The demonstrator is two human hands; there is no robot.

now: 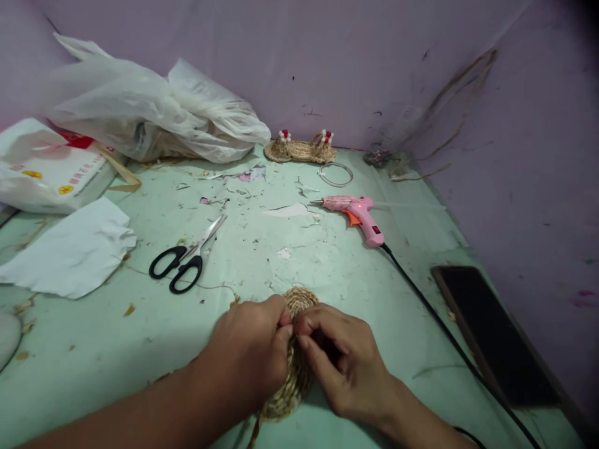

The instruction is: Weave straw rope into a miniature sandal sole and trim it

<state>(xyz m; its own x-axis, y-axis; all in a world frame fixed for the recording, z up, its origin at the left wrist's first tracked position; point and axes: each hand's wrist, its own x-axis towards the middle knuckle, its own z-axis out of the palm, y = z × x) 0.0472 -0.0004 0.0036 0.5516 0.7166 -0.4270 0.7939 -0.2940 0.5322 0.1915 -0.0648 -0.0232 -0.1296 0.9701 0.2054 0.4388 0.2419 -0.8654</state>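
Observation:
A long oval piece of coiled straw braid, like a small shoe sole, lies on the table in front of me. Both hands meet over its middle. My left hand is closed, its thumb and forefinger pinched together at the braid. Facing it, my right hand pinches with thumb and forefinger, the tips almost touching the left ones. Whatever is between the fingertips is too small or hidden to name. A loose brown strand hangs from the near end of the piece.
Black-handled scissors lie left, beside torn white paper. Right are a pink glue gun with a black cord and a phone. Behind stand a beaded straw slipper pair, a wire ring and white plastic bags.

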